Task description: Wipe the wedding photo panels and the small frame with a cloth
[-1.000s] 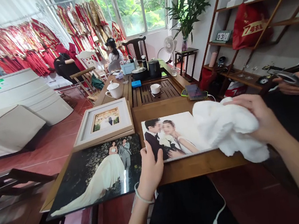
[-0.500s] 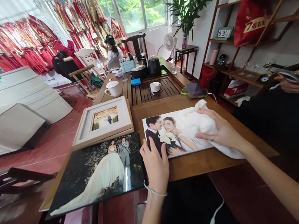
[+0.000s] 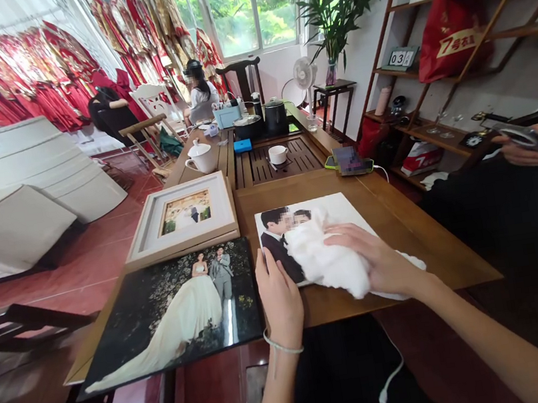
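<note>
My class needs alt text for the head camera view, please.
A person's right hand holds a white cloth against a couple's photo panel on a wooden table, while the left hand touches the panel's left edge. A dark photo and a framed picture lie to the panel's left.

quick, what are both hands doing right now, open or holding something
Left hand: partly open, at the near left corner of the photo; grip cannot be told.
Right hand: closed on the white cloth, over the photo.
</note>
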`<state>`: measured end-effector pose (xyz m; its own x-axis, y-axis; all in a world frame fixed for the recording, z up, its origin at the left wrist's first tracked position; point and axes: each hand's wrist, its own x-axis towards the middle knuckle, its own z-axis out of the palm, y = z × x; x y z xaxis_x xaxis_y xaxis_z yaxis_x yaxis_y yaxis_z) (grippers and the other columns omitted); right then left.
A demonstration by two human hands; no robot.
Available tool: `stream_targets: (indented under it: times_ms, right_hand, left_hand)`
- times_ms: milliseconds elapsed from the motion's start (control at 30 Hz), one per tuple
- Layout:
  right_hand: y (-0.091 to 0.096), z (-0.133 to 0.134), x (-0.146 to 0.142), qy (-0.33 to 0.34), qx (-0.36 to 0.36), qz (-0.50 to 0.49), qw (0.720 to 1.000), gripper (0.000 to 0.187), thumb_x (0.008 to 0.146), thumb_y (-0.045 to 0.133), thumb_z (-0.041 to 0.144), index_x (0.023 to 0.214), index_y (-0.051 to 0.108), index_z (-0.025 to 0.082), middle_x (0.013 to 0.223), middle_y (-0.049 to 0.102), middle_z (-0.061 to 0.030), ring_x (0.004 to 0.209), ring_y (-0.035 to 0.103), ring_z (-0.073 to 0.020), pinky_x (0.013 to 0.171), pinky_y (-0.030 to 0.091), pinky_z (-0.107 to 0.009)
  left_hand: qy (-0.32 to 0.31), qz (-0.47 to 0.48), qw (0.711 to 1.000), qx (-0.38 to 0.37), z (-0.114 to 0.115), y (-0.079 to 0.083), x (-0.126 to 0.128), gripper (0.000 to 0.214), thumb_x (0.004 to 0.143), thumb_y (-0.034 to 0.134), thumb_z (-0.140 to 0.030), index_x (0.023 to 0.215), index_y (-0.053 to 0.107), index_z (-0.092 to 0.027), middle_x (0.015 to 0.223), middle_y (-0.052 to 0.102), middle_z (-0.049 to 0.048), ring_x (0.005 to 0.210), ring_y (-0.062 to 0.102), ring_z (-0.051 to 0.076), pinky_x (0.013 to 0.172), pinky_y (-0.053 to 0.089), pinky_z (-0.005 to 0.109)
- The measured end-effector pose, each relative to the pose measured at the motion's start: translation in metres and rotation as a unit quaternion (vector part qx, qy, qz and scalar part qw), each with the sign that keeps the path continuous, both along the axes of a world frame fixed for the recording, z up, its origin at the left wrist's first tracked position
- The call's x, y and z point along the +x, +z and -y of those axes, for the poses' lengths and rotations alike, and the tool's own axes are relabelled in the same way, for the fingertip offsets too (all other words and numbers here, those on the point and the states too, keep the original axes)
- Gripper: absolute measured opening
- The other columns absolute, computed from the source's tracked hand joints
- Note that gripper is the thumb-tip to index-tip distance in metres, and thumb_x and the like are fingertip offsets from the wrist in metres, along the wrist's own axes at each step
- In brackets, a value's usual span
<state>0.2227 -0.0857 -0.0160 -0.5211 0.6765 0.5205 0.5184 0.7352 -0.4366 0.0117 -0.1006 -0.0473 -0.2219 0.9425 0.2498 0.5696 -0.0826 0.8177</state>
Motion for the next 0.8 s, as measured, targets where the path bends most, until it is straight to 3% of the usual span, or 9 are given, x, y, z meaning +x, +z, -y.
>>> stream_targets:
  times_ms: [100,233,300,367,467,567,633,733,800]
  right_hand:
    - [-0.006,0.001,0.032,-0.083,0.009,-0.014,0.996,0.056,0.078,0.069,0.027,0.131,0.049,0.030,0.130,0.056,-0.0100,0.123,0.053,-0.0303,0.102,0.046,-0.045]
    - [-0.011,-0.034,0.054,-0.169,0.032,-0.038,0.984,0.056,0.074,0.073,0.031,0.126,0.052,0.026,0.145,0.041,-0.0128,0.132,0.046,-0.0338,0.106,0.041,-0.048]
    - [-0.009,-0.059,0.045,-0.165,0.021,-0.049,0.985,0.060,0.071,0.076,0.034,0.125,0.052,0.026,0.144,0.043,-0.0133,0.132,0.045,-0.0351,0.106,0.040,-0.049]
    - [-0.006,-0.080,0.024,-0.147,-0.006,-0.052,0.988,0.065,0.067,0.078,0.031,0.125,0.051,0.026,0.132,0.055,-0.0118,0.125,0.051,-0.0352,0.101,0.044,-0.050]
    - [-0.001,-0.093,-0.018,-0.116,-0.025,-0.046,0.992,0.068,0.064,0.077,0.024,0.127,0.050,0.026,0.126,0.059,-0.0109,0.116,0.054,-0.0344,0.096,0.047,-0.050]
    - [0.003,-0.081,-0.049,-0.036,-0.024,-0.024,0.999,0.069,0.066,0.074,0.020,0.130,0.049,0.025,0.127,0.058,-0.0120,0.117,0.051,-0.0334,0.096,0.046,-0.050]
    - [0.004,-0.062,-0.053,0.010,-0.027,-0.017,0.999,0.069,0.067,0.073,0.018,0.131,0.049,0.025,0.124,0.059,-0.0110,0.117,0.051,-0.0318,0.095,0.046,-0.048]
    - [0.005,-0.032,-0.037,0.037,-0.032,-0.026,0.998,0.067,0.070,0.075,0.020,0.131,0.049,0.027,0.121,0.060,-0.0098,0.117,0.052,-0.0292,0.095,0.048,-0.043]
    - [0.004,-0.017,-0.015,0.017,-0.031,-0.030,0.999,0.065,0.073,0.075,0.024,0.132,0.048,0.028,0.123,0.060,-0.0093,0.115,0.054,-0.0278,0.094,0.048,-0.041]
  left_hand:
    - [0.012,-0.028,0.999,0.022,0.000,-0.004,0.001,0.051,0.098,0.031,-0.028,0.143,0.043,-0.006,0.148,0.042,0.0247,0.142,0.037,0.033,0.118,0.030,0.050]
    - [0.029,-0.058,0.997,0.044,-0.002,-0.007,0.001,0.049,0.098,0.032,-0.027,0.140,0.046,-0.006,0.145,0.047,0.0238,0.138,0.043,0.031,0.116,0.035,0.048]
    - [0.036,-0.062,0.996,0.048,-0.003,-0.008,0.001,0.048,0.099,0.031,-0.027,0.139,0.048,-0.006,0.144,0.048,0.0241,0.137,0.045,0.031,0.115,0.036,0.048]
    - [0.038,-0.055,0.996,0.052,-0.004,-0.009,-0.001,0.047,0.099,0.030,-0.026,0.138,0.048,-0.007,0.142,0.050,0.0241,0.135,0.047,0.031,0.114,0.037,0.049]
    - [0.035,-0.034,0.997,0.059,-0.005,-0.010,-0.003,0.048,0.098,0.028,-0.024,0.138,0.048,-0.006,0.141,0.051,0.0236,0.135,0.048,0.029,0.115,0.037,0.048]
    - [0.045,-0.013,0.997,0.066,-0.006,-0.012,-0.005,0.049,0.098,0.027,-0.024,0.138,0.047,-0.003,0.141,0.052,0.0244,0.134,0.049,0.028,0.115,0.036,0.046]
    - [0.054,-0.003,0.996,0.067,-0.006,-0.012,-0.005,0.049,0.097,0.028,-0.022,0.137,0.048,-0.002,0.139,0.053,0.0246,0.132,0.051,0.028,0.115,0.036,0.045]
    - [0.063,-0.003,0.996,0.057,-0.008,-0.010,-0.004,0.048,0.096,0.030,-0.022,0.135,0.050,-0.003,0.137,0.055,0.0245,0.130,0.052,0.029,0.114,0.036,0.046]
    - [0.064,-0.020,0.997,0.043,-0.011,-0.006,-0.002,0.048,0.096,0.031,-0.023,0.135,0.050,-0.003,0.137,0.054,0.0255,0.131,0.050,0.030,0.113,0.037,0.048]
